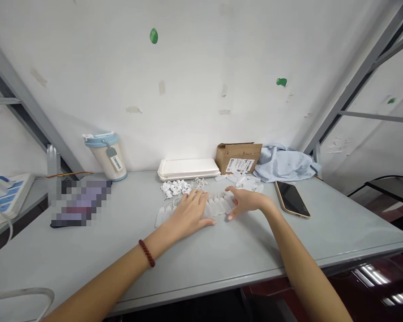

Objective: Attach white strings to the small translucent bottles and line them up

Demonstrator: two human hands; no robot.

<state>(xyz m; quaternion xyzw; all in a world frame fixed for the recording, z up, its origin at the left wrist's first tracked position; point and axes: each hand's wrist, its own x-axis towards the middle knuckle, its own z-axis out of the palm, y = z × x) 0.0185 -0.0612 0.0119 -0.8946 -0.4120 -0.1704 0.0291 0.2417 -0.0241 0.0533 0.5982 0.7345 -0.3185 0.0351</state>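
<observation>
the left hand (pixel 189 212) is lying open over clear pieces (pixel 218 205) rowed on the table (pixel 87 250), the right hand (pixel 246 201) is cupping their right end, fingers parted, and uneven pushing could be skewing them.

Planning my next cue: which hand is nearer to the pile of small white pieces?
Left. The left hand is just in front and right of the small white pieces; the right hand is farther right.
</observation>
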